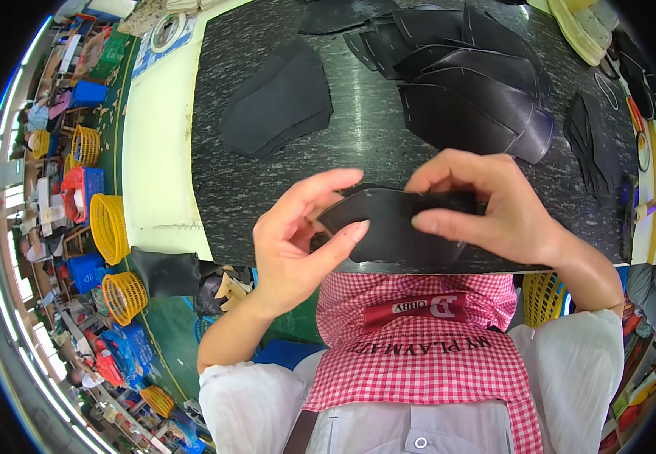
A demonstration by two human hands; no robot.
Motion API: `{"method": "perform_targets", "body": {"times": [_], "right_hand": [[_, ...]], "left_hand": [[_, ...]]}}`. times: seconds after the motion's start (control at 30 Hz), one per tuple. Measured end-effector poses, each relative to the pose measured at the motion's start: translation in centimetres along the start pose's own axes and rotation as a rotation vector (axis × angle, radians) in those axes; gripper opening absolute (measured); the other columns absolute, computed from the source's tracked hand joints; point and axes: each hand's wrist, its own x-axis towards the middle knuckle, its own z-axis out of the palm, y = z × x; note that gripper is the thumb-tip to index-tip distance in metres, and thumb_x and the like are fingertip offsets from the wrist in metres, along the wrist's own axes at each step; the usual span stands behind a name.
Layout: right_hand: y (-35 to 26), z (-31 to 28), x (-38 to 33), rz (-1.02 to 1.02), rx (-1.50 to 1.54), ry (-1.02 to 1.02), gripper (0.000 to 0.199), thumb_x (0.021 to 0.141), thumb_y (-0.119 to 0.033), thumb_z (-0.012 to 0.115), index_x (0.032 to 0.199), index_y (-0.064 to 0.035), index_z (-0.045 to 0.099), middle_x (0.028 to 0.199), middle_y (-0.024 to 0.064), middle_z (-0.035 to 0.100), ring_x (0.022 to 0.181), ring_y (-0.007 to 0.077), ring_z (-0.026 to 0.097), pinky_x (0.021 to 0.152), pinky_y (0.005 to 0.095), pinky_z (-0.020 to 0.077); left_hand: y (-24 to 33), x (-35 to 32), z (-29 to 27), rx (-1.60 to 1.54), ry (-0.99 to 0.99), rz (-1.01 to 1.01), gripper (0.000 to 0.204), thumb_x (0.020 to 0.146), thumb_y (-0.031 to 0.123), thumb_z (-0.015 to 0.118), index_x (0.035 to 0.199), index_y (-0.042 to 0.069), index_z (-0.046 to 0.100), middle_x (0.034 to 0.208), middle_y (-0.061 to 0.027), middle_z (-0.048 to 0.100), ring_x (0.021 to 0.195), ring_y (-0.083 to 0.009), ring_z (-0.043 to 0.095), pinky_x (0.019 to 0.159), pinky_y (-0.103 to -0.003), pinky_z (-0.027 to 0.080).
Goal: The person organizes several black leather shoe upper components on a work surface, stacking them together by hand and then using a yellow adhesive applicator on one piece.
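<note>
Left grip (286,238): one hand, pinching the black piece (397,231) at its left
Right grip (498,204): one hand, pinching its right
Black piece: between both hands, over the desk (366,147) near its front edge; layers uncountable from here
Black stacks: at least three; left stack (279,102), larger right stack (468,98), slim far-right stack (590,144)
White ring (157,39): one, far left corner

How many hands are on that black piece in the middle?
2: the left hand on the left side of the black piece, the right hand on its right. Some fingertips are hidden.
</note>
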Motion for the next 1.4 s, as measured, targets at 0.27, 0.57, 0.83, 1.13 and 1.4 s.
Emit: {"method": "perform_targets", "body": {"times": [0.27, 0.57, 0.83, 1.13, 1.4], "right_hand": [[1.8, -0.5, -0.8, 0.146, -0.131, -0.061, 0.02, 0.082, -0.004, 0.07, 0.1, -0.0034, 0.063, 0.07, -0.0006, 0.058, 0.057, 0.0033, 0.05, 0.051, 0.02, 0.0407], [2.0, -0.1, -0.9, 0.068, -0.297, -0.056, 0.02, 0.079, -0.008, 0.071, 0.095, -0.0048, 0.06, 0.071, 0.0051, 0.059, 0.055, 0.0154, 0.056, 0.053, 0.0274, 0.0469], [2.1, 2.6, -2.4, -0.577, -0.778, -0.032, 0.037, 0.074, -0.016, 0.062, 0.108, -0.0011, 0.064, 0.111, 0.0082, 0.059, 0.091, 0.0206, 0.06, 0.076, 0.0323, 0.0495], [2.9, 3.0, -4.0, -0.409, -0.925, -0.159, 0.047, 0.075, -0.025, 0.064, 0.12, -0.009, 0.06, 0.131, 0.0064, 0.052, 0.117, 0.0207, 0.052, 0.093, 0.0351, 0.0446], [1.6, -1.6, -5.7, -0.437, -0.894, 0.023, 0.036, 0.072, -0.02, 0.072, 0.1, 0.0009, 0.066, 0.109, 0.0131, 0.064, 0.101, 0.029, 0.061, 0.084, 0.0419, 0.0495]], "left_hand": [[-2.1, -1.1, -0.3, 0.484, 0.035, 0.096, 0.03, 0.078, -0.004, 0.069, 0.107, 0.005, 0.069, 0.086, -0.0065, 0.065, 0.066, -0.0079, 0.059, 0.052, -0.02, 0.048], [-2.1, -0.9, -0.2, 0.616, 0.007, 0.169, 0.031, 0.077, -0.003, 0.07, 0.108, 0.004, 0.068, 0.086, -0.0069, 0.065, 0.062, -0.0084, 0.059, 0.049, -0.02, 0.048], [-1.7, -1.0, 0.6, 0.745, 0.03, 0.221, 0.03, 0.073, -0.002, 0.072, 0.102, 0.005, 0.068, 0.075, -0.0055, 0.056, 0.055, -0.0127, 0.054, 0.046, -0.026, 0.044], [-1.5, -0.4, 2.9, 1.125, -0.239, 0.395, 0.094, 0.068, 0.046, 0.076, 0.138, -0.001, 0.036, 0.147, -0.0241, 0.032, 0.136, -0.0411, 0.031, 0.11, -0.055, 0.024], [-3.5, -0.1, 3.0, 1.28, -0.322, 0.365, 0.101, 0.068, 0.052, 0.073, 0.143, -0.001, 0.031, 0.15, -0.0225, 0.027, 0.14, -0.0348, 0.027, 0.113, -0.053, 0.02]]}}
